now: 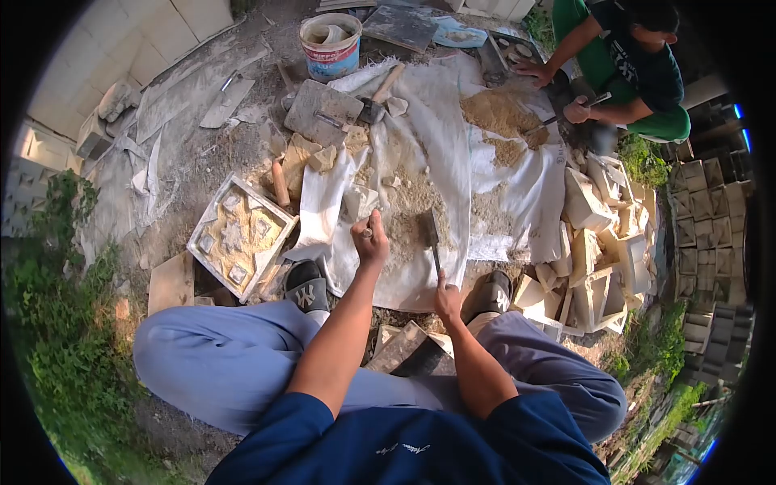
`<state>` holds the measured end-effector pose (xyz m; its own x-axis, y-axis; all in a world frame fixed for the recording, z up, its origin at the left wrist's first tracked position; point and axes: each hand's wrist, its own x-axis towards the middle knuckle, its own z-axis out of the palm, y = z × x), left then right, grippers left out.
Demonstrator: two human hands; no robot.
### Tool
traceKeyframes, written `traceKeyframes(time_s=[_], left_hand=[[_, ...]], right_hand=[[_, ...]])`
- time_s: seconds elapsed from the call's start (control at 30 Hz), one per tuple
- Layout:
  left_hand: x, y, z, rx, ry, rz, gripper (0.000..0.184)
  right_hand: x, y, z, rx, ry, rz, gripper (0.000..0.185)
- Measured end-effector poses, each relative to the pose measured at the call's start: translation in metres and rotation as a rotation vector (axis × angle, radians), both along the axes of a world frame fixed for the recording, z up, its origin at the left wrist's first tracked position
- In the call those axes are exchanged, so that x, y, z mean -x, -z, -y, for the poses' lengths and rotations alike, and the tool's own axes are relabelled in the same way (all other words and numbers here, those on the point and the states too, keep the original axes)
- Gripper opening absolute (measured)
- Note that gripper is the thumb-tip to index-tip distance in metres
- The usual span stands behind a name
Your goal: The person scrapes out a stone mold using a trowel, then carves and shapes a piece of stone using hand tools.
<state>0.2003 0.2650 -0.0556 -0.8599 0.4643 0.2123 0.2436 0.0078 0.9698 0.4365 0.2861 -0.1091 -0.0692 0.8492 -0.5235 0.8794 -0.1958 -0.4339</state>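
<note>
My right hand [447, 299] is closed around the handle of a dark-headed hammer [432, 229], its head up over the dusty white sheet [453, 129]. To its left, my left hand [371, 241] is held as a fist above the same sheet. A small round end shows at the fist, but I cannot make out what the hand grips. Just beyond the fingers lies a pale stone piece [360, 202]. Stone chips and dust are scattered on the sheet between and beyond my hands.
A square frame [284, 229] with stone pieces stands at left, near a wooden handle [280, 183]. A paint bucket [331, 61] and a trowel [327, 120] are farther back. Pale blocks [594, 267] are heaped at right. Another person [626, 69] works at the upper right beside sand [501, 113].
</note>
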Motion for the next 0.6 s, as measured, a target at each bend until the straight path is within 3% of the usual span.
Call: traceKeyframes(time_s=[0.07, 0.23, 0.33, 0.4, 0.53, 0.6], left_hand=[[0.0, 0.001, 0.002, 0.002, 0.0, 0.002, 0.045], [-0.002, -0.006, -0.003, 0.037, -0.012, -0.016, 0.044], [-0.008, -0.02, -0.013, 0.052, 0.0, -0.102, 0.044], [-0.013, -0.025, -0.018, 0.062, 0.035, -0.173, 0.044], [-0.02, -0.024, -0.012, 0.059, 0.059, -0.145, 0.043], [-0.019, -0.026, -0.008, 0.056, 0.033, -0.141, 0.043]], right_hand=[[-0.001, -0.001, -0.007, 0.04, 0.052, -0.127, 0.084], [-0.011, -0.021, -0.01, -0.224, 0.066, -0.416, 0.073], [-0.027, -0.029, 0.004, -0.198, -0.03, -0.316, 0.073], [-0.026, -0.028, 0.005, 0.02, -0.104, -0.028, 0.079], [-0.008, -0.027, -0.002, 0.072, -0.035, -0.139, 0.081], [-0.002, -0.036, -0.003, -0.036, -0.028, -0.226, 0.077]])
